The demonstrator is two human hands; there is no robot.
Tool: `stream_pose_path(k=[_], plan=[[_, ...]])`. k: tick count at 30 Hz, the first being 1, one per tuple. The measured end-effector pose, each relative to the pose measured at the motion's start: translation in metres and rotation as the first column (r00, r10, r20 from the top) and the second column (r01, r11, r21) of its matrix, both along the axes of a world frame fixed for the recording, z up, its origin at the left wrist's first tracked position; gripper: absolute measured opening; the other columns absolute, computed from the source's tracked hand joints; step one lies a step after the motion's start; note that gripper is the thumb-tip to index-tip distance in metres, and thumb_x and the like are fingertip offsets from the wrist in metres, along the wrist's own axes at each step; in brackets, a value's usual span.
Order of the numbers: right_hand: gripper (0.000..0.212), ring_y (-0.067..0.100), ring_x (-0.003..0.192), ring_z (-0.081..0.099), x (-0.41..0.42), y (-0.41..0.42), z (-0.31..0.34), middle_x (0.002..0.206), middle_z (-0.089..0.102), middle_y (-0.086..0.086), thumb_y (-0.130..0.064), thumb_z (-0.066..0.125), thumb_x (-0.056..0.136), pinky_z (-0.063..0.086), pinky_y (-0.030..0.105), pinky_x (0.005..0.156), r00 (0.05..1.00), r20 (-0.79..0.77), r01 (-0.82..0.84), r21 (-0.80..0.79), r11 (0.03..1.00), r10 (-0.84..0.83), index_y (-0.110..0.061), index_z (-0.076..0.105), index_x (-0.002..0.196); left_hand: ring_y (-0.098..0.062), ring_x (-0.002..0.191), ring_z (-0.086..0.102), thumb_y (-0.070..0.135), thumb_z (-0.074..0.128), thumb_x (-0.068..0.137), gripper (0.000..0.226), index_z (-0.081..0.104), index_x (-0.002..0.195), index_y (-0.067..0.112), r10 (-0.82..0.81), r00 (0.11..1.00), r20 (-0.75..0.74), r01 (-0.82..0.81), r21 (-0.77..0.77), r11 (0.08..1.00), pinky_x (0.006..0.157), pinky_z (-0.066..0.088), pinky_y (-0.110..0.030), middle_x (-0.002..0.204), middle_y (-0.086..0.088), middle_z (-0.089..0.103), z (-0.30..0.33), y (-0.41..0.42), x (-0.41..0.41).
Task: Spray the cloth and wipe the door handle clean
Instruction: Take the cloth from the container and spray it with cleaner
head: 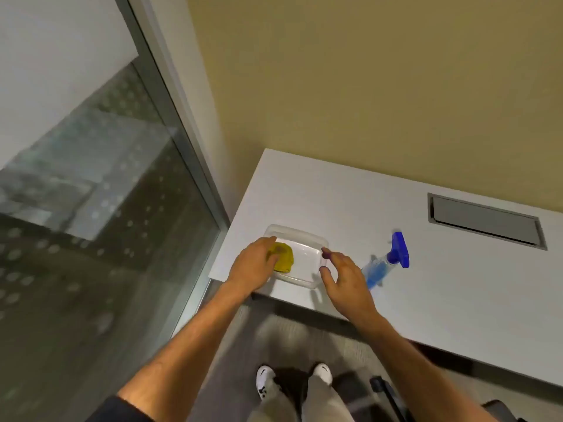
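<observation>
The cloth (283, 257) is lying bunched in a clear tray (307, 239) on the desk (335, 193). The left hand (253, 266) is resting fingers on it, not visibly gripping; the right hand (344, 275) is hovering spread. Being soft and light, it probably wants pinching by a fold.

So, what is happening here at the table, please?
A person stands at a white table. The left hand reaches into a clear plastic container and its fingers rest on a yellow cloth inside; whether it grips is unclear. The right hand hovers open at the container's right edge. A blue spray bottle lies untouched beside it. No door handle is visible.
</observation>
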State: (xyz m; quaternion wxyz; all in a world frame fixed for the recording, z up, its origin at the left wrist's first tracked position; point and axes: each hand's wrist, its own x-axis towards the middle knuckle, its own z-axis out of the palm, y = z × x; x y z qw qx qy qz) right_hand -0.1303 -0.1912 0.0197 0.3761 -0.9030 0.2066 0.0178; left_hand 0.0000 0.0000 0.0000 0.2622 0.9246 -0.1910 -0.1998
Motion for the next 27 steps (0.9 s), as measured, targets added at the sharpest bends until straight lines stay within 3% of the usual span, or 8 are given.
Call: stream_pose_path(k=[2,6,10,13,16,21,24,27], plan=[[0.042,0.023,0.129,0.054,0.006,-0.008,-0.008,0.146,0.053,0.000,-0.040,0.049,0.100,0.042,0.036,0.105,0.997,-0.034,0.063,0.026,0.998,-0.063,-0.027,0.048,0.140,-0.027,0.138,0.058,0.037,0.051,0.107,0.054,0.047,0.159,0.024,-0.024,1.000,-0.018,0.025,0.043,0.999,0.115,0.046,-0.040,0.158,-0.002,0.055,-0.014,-0.009,0.017],[0.036,0.024,0.116,0.064,0.005,-0.023,-0.026,0.132,0.065,0.004,-0.025,0.060,0.097,0.041,0.021,0.095,0.995,0.026,0.101,0.016,0.995,-0.101,-0.017,0.058,0.131,-0.028,0.142,0.055,0.034,0.051,0.107,0.057,0.041,0.162,0.022,-0.049,0.992,-0.118,0.068,0.162,0.984,0.118,0.042,-0.040,0.160,-0.004,0.052,-0.048,-0.034,0.047],[0.034,0.015,0.117,0.062,0.004,-0.032,-0.042,0.130,0.066,-0.002,-0.026,0.059,0.097,0.030,0.003,0.090,0.994,0.020,0.111,0.016,0.994,-0.112,-0.023,0.058,0.131,-0.028,0.148,0.046,0.026,0.045,0.109,0.055,0.041,0.162,0.012,-0.206,0.971,-0.121,0.235,0.338,0.911,0.121,0.035,-0.036,0.163,-0.009,0.046,-0.082,-0.052,0.065],[0.034,0.012,0.118,0.059,0.003,-0.037,-0.053,0.131,0.064,-0.004,-0.026,0.057,0.098,0.035,0.012,0.096,0.995,0.018,0.102,0.033,0.994,-0.103,-0.027,0.056,0.131,-0.027,0.133,0.058,0.020,0.046,0.107,0.043,0.055,0.147,0.008,-0.287,0.957,-0.045,0.275,0.459,0.845,0.112,0.044,-0.035,0.145,-0.011,0.060,-0.101,-0.060,0.067],[0.034,0.012,0.116,0.060,0.002,-0.042,-0.065,0.128,0.065,-0.005,-0.026,0.059,0.097,0.041,0.021,0.098,0.993,0.035,0.115,0.041,0.993,-0.116,-0.028,0.057,0.130,-0.027,0.130,0.059,0.020,0.048,0.107,0.039,0.056,0.143,0.008,-0.302,0.953,0.018,0.246,0.532,0.810,0.110,0.044,-0.034,0.140,-0.010,0.064,-0.113,-0.066,0.072],[0.036,-0.012,0.106,0.051,0.000,-0.046,-0.073,0.121,0.058,-0.019,-0.026,0.060,0.096,0.028,0.000,0.087,0.992,0.038,0.116,0.022,0.993,-0.117,-0.034,0.055,0.130,-0.028,0.133,0.056,0.021,0.057,0.105,0.041,0.056,0.144,0.009,-0.347,0.937,0.047,0.249,0.607,0.754,0.112,0.043,-0.035,0.142,-0.011,0.061,-0.116,-0.076,0.076],[0.034,-0.026,0.109,0.044,-0.003,-0.049,-0.072,0.116,0.054,-0.027,-0.023,0.062,0.095,0.031,0.000,0.084,0.987,0.059,0.145,0.044,0.988,-0.148,-0.032,0.058,0.127,-0.029,0.130,0.059,0.018,0.061,0.102,0.042,0.058,0.143,0.008,-0.289,0.957,0.015,0.231,0.564,0.793,0.110,0.049,-0.036,0.143,-0.011,0.056,-0.113,-0.080,0.077],[0.028,-0.006,0.104,0.058,-0.008,-0.053,-0.068,0.107,0.057,-0.033,-0.021,0.064,0.094,0.044,0.013,0.089,0.961,0.063,0.257,0.150,0.955,-0.268,-0.034,0.062,0.119,-0.032,0.123,0.065,0.011,0.062,0.099,0.042,0.059,0.140,0.006,-0.229,0.973,-0.033,0.221,0.429,0.876,0.101,0.055,-0.037,0.144,-0.013,0.053,-0.104,-0.078,0.076]])
